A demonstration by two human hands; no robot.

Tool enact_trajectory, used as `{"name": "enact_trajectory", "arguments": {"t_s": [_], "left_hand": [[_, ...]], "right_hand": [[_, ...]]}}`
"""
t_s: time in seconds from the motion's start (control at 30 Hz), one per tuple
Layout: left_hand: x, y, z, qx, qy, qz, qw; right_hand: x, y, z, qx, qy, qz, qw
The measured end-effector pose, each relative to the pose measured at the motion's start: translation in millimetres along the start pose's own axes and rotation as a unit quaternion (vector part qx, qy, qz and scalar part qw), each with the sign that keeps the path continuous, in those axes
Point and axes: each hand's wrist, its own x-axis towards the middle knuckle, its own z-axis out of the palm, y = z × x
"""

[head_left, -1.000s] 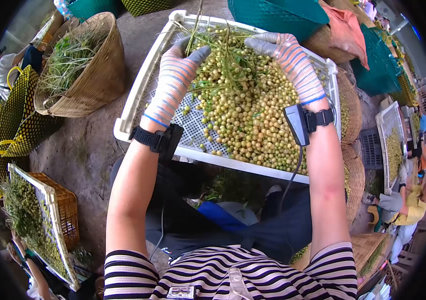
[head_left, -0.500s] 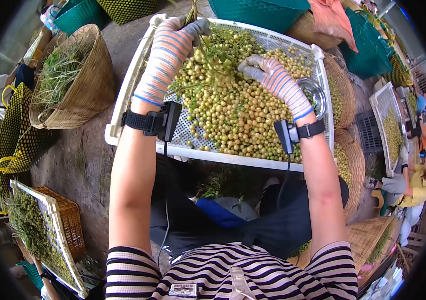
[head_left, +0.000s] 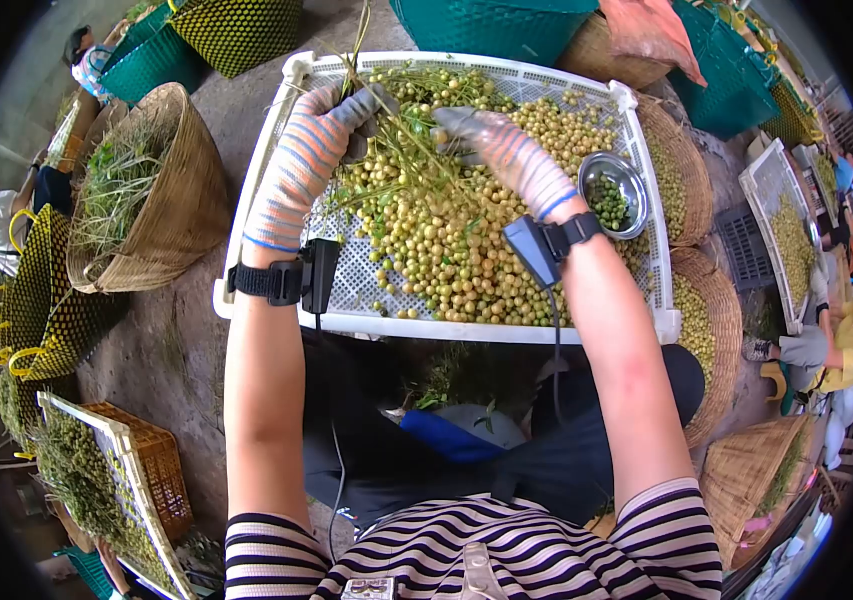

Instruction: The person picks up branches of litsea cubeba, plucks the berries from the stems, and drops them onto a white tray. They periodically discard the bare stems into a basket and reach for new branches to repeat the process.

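A white perforated tray (head_left: 346,322) holds a wide heap of small round yellow-green fruits (head_left: 486,250). My left hand (head_left: 321,140), in a striped glove, is closed round thin green-brown stems (head_left: 401,125) at the tray's upper left. Stem ends stick up past the tray's far edge, and other stems with some leaves spread over the fruits. My right hand (head_left: 491,140), gloved alike, is just right of the stems, over the heap, its fingers reaching left and partly blurred. Near the tray's right side sits a metal bowl (head_left: 640,215) with small dark green fruits.
Woven baskets of fruit (head_left: 721,330) stand right of the tray. A tall basket of stems (head_left: 181,190) stands at the left, with a second tray (head_left: 141,500) below it. Teal baskets (head_left: 491,30) line the back. People (head_left: 6,220) are at the left and right edges.
My right hand has moved left toward the stems, leaving the metal bowl more visible. My left hand has shifted slightly down and left with the stems. The view has shifted a little.
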Motion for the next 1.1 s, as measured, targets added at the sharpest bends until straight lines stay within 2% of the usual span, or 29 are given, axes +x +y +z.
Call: {"name": "enact_trajectory", "arguments": {"t_s": [0.03,0.1,0.17,0.23,0.3,0.33,0.4,0.43,0.47,0.5,0.53,0.57,0.6,0.63,0.7,0.73,0.77,0.8,0.83,0.87,0.9,0.97,1.0,1.03,1.1], "left_hand": [[0,0,-1,-0.01,-0.008,-0.009,1.0],[-1,-1,-10,0.007,-0.01,-0.009,1.0],[-3,-9,-22,0.062,0.034,0.054,0.996],[-6,-9,-33,0.055,0.041,0.047,0.996],[-5,-15,-43,0.052,0.075,0.002,0.996],[-3,-20,-42,0.047,0.073,0.003,0.996],[-4,-24,-37,0.002,0.059,-0.014,0.998],[-2,-26,-31,0.04,0.051,-0.026,0.998],[2,-28,-21,0.044,0.058,-0.036,0.997],[4,-28,-8,0.049,0.066,-0.048,0.995],[4,-29,4,0.011,0.029,-0.002,1.0],[7,-32,10,0.038,-0.001,-0.003,0.999],[9,-35,18,0.028,-0.027,-0.014,0.999],[12,-37,27,0.017,-0.053,-0.025,0.998],[13,-33,46,-0.001,-0.1,0.008,0.995],[11,-29,47,0.014,-0.148,-0.077,0.986],[13,-31,49,0.013,-0.15,-0.079,0.985],[18,-34,50,0.168,-0.175,-0.065,0.968],[21,-37,51,0.319,-0.195,-0.048,0.926],[19,-35,51,0.279,-0.196,-0.046,0.939],[15,-35,52,0.279,-0.199,-0.046,0.938],[5,-35,54,0.07,-0.091,0.053,0.992],[24,-35,45,-0.093,-0.129,-0.129,0.979],[14,-43,49,-0.069,-0.102,0.024,0.992],[19,-50,42,-0.027,-0.085,-0.056,0.994]], "right_hand": [[33,34,-20,-0.213,-0.044,-0.219,0.951],[22,12,0,-0.044,-0.01,-0.051,0.998],[14,1,-6,0.011,0.004,-0.051,0.999],[16,2,-26,0.062,0.046,-0.043,0.996],[13,3,-50,0.113,0.034,-0.027,0.993],[7,8,-56,0.106,0.012,-0.082,0.991],[3,10,-61,0.097,-0.01,-0.074,0.992],[3,11,-62,0.092,-0.037,-0.067,0.993],[0,3,-55,0.048,-0.009,0.005,0.999],[-5,-1,-47,0.05,-0.011,0.008,0.999],[-10,-5,-39,-0.012,-0.045,0.01,0.999],[-13,-9,-31,-0.073,-0.078,0.013,0.994],[-12,-14,-22,-0.21,-0.088,0.034,0.973],[-10,-13,-18,-0.208,-0.089,0.037,0.973],[-8,-8,-17,-0.277,-0.212,0.048,0.936],[-10,-5,-17,-0.275,-0.21,0.051,0.937],[-13,-1,-18,-0.306,-0.22,0.032,0.926],[-15,4,-18,-0.336,-0.228,0.013,0.914],[-17,7,-20,-0.366,-0.236,-0.008,0.9],[-21,6,-19,-0.375,-0.231,0.046,0.897],[-26,10,-22,-0.374,-0.229,0.047,0.898],[-35,23,-31,-0.353,-0.189,0.03,0.916],[-33,28,-35,-0.382,-0.189,0.044,0.903],[-35,33,-40,-0.381,-0.187,0.044,0.905],[-48,28,-37,-0.17,-0.159,0.154,0.96]]}}
